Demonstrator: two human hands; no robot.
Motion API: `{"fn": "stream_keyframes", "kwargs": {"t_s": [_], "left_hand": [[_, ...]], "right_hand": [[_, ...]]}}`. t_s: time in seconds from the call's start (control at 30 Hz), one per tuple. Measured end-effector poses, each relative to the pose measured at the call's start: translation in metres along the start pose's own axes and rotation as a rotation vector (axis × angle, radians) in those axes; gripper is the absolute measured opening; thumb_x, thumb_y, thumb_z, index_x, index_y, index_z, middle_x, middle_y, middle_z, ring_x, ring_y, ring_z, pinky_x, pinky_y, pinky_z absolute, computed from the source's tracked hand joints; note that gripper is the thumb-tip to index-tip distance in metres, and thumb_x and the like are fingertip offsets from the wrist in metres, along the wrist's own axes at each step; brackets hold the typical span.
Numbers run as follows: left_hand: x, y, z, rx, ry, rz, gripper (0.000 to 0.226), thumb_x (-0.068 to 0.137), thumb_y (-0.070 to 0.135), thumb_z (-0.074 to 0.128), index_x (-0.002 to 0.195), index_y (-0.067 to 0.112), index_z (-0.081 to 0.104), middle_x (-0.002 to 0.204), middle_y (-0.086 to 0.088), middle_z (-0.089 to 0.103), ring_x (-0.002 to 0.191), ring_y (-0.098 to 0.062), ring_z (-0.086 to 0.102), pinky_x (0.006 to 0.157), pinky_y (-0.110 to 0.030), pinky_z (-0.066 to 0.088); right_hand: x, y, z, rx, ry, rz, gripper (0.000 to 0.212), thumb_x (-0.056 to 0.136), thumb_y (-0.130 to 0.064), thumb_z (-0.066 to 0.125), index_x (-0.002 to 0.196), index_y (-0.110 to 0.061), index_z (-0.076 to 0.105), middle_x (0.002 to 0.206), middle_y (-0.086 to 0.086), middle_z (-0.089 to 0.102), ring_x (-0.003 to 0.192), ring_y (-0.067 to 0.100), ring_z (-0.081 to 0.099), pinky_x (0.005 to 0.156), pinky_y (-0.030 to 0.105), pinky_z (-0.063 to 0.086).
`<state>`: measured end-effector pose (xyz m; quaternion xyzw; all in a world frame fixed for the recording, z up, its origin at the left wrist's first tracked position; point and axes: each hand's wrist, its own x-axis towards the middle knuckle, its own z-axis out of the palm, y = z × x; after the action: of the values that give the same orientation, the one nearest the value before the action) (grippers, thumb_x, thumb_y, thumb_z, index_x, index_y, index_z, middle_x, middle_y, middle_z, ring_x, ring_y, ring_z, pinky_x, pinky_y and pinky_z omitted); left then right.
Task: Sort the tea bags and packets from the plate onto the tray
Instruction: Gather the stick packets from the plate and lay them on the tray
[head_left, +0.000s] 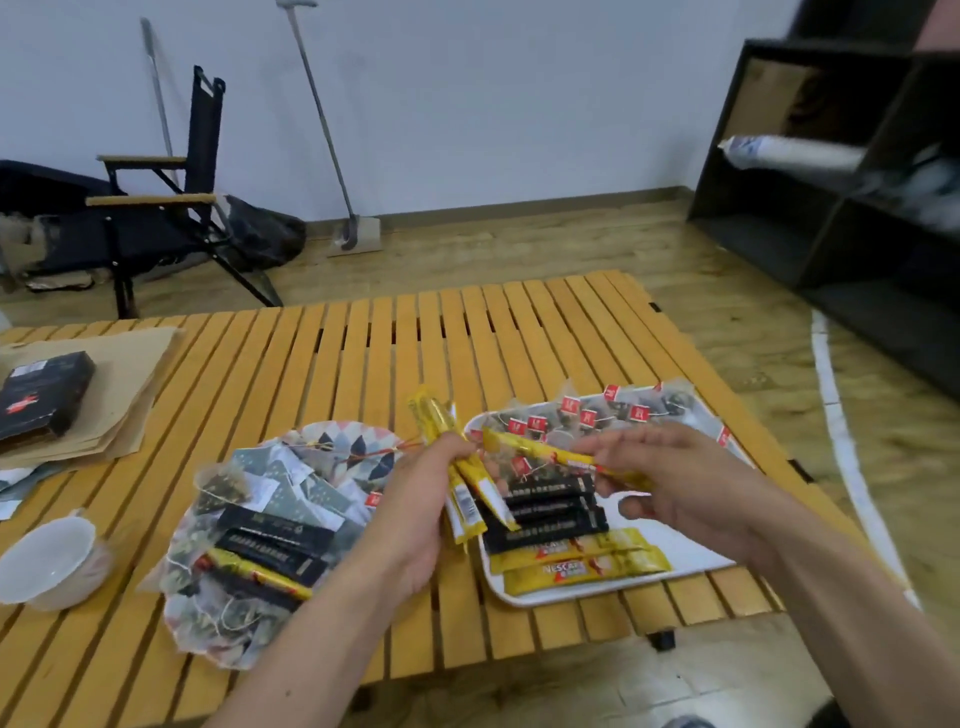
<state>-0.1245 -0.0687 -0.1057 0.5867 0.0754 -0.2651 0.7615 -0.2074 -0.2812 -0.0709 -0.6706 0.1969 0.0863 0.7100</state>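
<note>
Head view: a slatted wooden surface stands on a wood floor before a white wall. A folding chair is at far left, a long-handled dustpan leans on the wall, and a dark shelf stands at right. A white bowl sits near the left edge of the surface. Farther back, a black box lies on brown paper.

A patterned plate left of centre holds a heap of tea bags, some black sticks and one yellow stick at its near side. Just right of it lies a white tray. Red-tagged bags fill its far end, black packets lie side by side in the middle, and two yellow packets lie at the near end.

The yellow packets read NESCAFE. The print on the black ones is too blurred to read.

The left hand is curled round a bundle of yellow sticks, held over the gap between plate and tray. The right hand pinches a single stick, also yellow, between fingers and thumb above the tray. The stick's free end points toward the left hand.
</note>
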Motion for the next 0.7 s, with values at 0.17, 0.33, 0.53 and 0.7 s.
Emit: {"fn": "stream_keyframes", "kwargs": {"t_s": [0.17, 0.33, 0.53, 0.7], "left_hand": [[-0.006, 0.008, 0.002, 0.123, -0.056, 0.046, 0.026, 0.089, 0.035, 0.076, 0.094, 0.012, 0.065, 0.063, -0.001, 0.057, 0.051, -0.015, 0.057, 0.05, -0.029, 0.051], [-0.013, 0.008, -0.003, 0.292, -0.063, 0.034, 0.028, 0.073, 0.03, 0.088, 0.089, 0.014, 0.072, 0.074, -0.009, 0.065, 0.043, -0.011, 0.044, 0.041, -0.021, 0.04], [-0.02, 0.011, -0.01, 0.408, -0.123, -0.005, 0.029, 0.078, 0.023, 0.086, 0.099, 0.01, 0.07, 0.06, -0.005, 0.061, 0.041, -0.011, 0.042, 0.039, -0.02, 0.039], [-0.023, 0.009, -0.006, 0.341, -0.069, 0.109, 0.034, 0.073, 0.023, 0.087, 0.095, 0.005, 0.068, 0.048, -0.002, 0.053, 0.04, -0.012, 0.04, 0.04, -0.02, 0.039]], "right_hand": [[0.002, 0.0, -0.016, 0.114, -0.112, 0.099, 0.022, 0.098, -0.015, 0.063, 0.11, -0.003, 0.077, 0.093, 0.011, 0.069, 0.065, 0.013, 0.055, 0.047, 0.019, 0.045], [0.002, -0.002, -0.02, 0.095, -0.119, 0.073, 0.021, 0.096, -0.014, 0.066, 0.11, -0.004, 0.077, 0.083, 0.004, 0.07, 0.062, 0.011, 0.055, 0.046, 0.017, 0.045], [-0.001, -0.001, -0.018, 0.073, -0.143, 0.06, 0.025, 0.097, -0.015, 0.064, 0.116, -0.001, 0.072, 0.086, 0.001, 0.073, 0.065, 0.012, 0.058, 0.05, 0.018, 0.046], [-0.006, -0.003, -0.015, -0.256, -0.125, -0.036, 0.02, 0.082, -0.015, 0.081, 0.1, -0.009, 0.076, 0.095, 0.002, 0.079, 0.085, 0.01, 0.073, 0.076, 0.024, 0.053]]}}
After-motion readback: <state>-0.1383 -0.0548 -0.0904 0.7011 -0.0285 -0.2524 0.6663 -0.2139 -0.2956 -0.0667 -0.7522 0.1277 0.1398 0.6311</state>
